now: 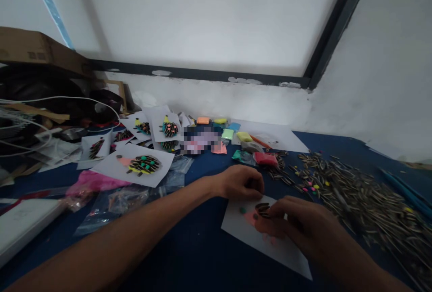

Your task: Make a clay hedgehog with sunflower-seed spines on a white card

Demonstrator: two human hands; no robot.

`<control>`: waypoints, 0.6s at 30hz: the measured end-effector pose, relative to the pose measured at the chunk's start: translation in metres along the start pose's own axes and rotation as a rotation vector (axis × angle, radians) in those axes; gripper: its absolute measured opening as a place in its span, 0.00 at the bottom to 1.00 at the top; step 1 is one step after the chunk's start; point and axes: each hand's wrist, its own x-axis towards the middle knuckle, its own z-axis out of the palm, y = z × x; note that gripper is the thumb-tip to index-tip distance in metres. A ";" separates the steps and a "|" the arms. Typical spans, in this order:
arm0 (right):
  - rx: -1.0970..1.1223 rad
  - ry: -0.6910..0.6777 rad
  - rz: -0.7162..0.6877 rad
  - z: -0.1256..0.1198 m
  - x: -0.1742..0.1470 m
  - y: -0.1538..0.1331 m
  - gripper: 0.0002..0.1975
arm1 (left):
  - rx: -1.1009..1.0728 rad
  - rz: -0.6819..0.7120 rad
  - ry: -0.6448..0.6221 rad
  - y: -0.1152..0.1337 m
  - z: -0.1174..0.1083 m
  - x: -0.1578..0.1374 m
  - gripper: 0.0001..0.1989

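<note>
A white paper sheet [232,223] lies on the blue table in front of me. On it is a pink clay figure [250,217] with a green dot at its tip, a dark spot and several striped sunflower seeds [262,209] pressed in. My right hand [300,220] is over the figure, thumb and fingers pinched at a sunflower seed; the fingertips partly cover it. My left hand [241,183] rests at the sheet's far edge with its fingers curled in; whatever it may hold is hidden.
Loose sunflower seeds [364,197] spread across the right side. Clay packets, among them a red one [265,159], lie beyond my hands. Finished-looking seed hedgehogs on paper [162,179] and plastic bags [101,213] are at left, near a white box [29,224] and cables.
</note>
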 end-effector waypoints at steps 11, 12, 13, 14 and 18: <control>-0.036 0.040 -0.039 0.004 0.000 0.000 0.12 | 0.021 0.002 -0.002 0.002 -0.001 0.001 0.05; -0.044 0.049 -0.048 0.005 0.000 0.001 0.12 | 0.018 0.004 -0.002 0.002 -0.001 0.001 0.05; -0.053 0.058 -0.057 0.006 0.000 0.002 0.12 | 0.015 0.008 -0.003 0.001 -0.001 0.001 0.06; -0.062 0.066 -0.064 0.006 0.000 0.003 0.11 | 0.012 0.013 -0.003 0.001 -0.001 0.001 0.06; -0.099 0.058 -0.059 0.007 -0.001 0.002 0.12 | 0.022 0.024 0.000 -0.001 0.000 0.001 0.06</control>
